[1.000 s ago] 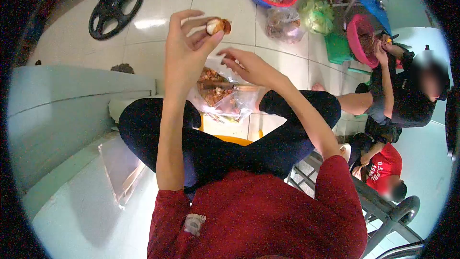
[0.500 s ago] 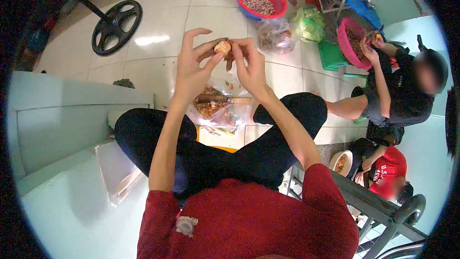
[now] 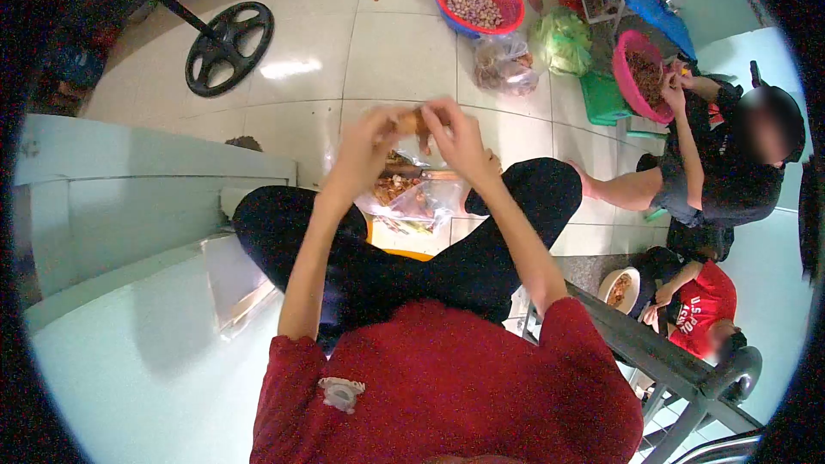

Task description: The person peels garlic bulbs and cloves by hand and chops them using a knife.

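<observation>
My left hand [image 3: 369, 144] is raised above the floor, closed and smeared by motion. Close against it, my right hand [image 3: 457, 137] has its thumb and fingers pinched together. Between the fingertips of both hands is a small brownish bulb [image 3: 410, 124], blurred and partly covered, so its exact kind is unclear. Below them on the floor, between my knees, lies a clear plastic bag [image 3: 434, 199] holding brown peelings [image 3: 397, 189]. A long object with a wooden-looking handle lies across the bag; its far part is hard to make out.
A red basket [image 3: 516, 10] of pale purplish bulbs [image 3: 474, 6] stands ahead, beside filled plastic bags [image 3: 505, 66]. At right, a person in black [image 3: 730, 163] works over a pink basin [image 3: 626, 77]. Another in red [image 3: 706, 296] sits near a white bowl [image 3: 633, 283]. A black wheel-shaped base [image 3: 229, 49] stands left.
The view has shifted slightly. My hands have dropped a little, and the left one has turned and closed around the bulb, now blurred. The person in black has brought both hands closer together.
</observation>
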Demonstrator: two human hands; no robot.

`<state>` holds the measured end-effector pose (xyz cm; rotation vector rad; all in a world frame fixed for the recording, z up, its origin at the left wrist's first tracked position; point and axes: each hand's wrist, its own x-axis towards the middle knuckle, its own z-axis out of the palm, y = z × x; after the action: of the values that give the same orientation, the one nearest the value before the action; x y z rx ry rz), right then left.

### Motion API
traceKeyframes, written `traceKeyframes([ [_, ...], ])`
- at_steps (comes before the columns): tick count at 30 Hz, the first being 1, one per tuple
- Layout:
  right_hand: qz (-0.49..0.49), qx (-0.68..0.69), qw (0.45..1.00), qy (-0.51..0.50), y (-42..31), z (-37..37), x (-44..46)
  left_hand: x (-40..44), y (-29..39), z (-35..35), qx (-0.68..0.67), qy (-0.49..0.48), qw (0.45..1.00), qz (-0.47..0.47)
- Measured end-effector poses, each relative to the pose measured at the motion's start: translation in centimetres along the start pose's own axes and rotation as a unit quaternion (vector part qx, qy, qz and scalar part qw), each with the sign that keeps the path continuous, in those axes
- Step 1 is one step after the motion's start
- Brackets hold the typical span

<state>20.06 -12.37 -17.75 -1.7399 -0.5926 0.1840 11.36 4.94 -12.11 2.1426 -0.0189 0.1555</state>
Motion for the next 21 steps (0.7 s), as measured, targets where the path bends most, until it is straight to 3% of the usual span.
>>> traceKeyframes([
  [1,0.025,0.032,0.999,0.01,0.6,0.3,-2.2,-1.9,-2.1,1.3,-0.03,-0.01,0.999,0.02],
  [3,0.054,-0.065,0.996,-0.017,0.3,0.3,-7.0,-5.3,-2.2,2.5,-0.056,-0.016,0.997,0.044],
  [4,0.15,0.03,0.988,-0.025,-0.6,0.5,-9.3,-7.1,-0.3,3.0,-0.053,-0.016,0.997,0.044],
  [5,0.153,-0.01,0.988,-0.031,-0.6,0.4,-11.1,-9.1,-0.4,4.2,-0.13,-0.034,0.99,-0.028],
  [6,0.187,0.084,0.979,-0.011,0.4,1.2,-13.2,-11.0,-1.6,5.9,-0.207,-0.051,0.972,-0.098],
  [9,0.246,0.123,0.961,-0.026,0.3,1.3,-16.5,-14.2,-2.0,7.9,-0.397,-0.055,0.905,-0.146],
  [11,0.302,0.155,0.94,-0.045,0.7,1.5,-17.6,-15.7,-3.7,9.6,-0.422,-0.046,0.895,-0.138],
  [14,0.296,0.172,0.939,-0.023,2.1,2.3,-17.7,-16.2,-4.7,9.9,-0.421,-0.037,0.898,-0.124],
  [16,0.289,0.193,0.937,-0.028,2.3,2.5,-17.1,-15.5,-4.6,9.3,-0.472,-0.055,0.873,-0.112],
  [21,0.277,0.192,0.941,-0.035,1.6,2.9,-16.7,-15.2,-5.1,9.0,-0.428,-0.062,0.898,-0.081],
])
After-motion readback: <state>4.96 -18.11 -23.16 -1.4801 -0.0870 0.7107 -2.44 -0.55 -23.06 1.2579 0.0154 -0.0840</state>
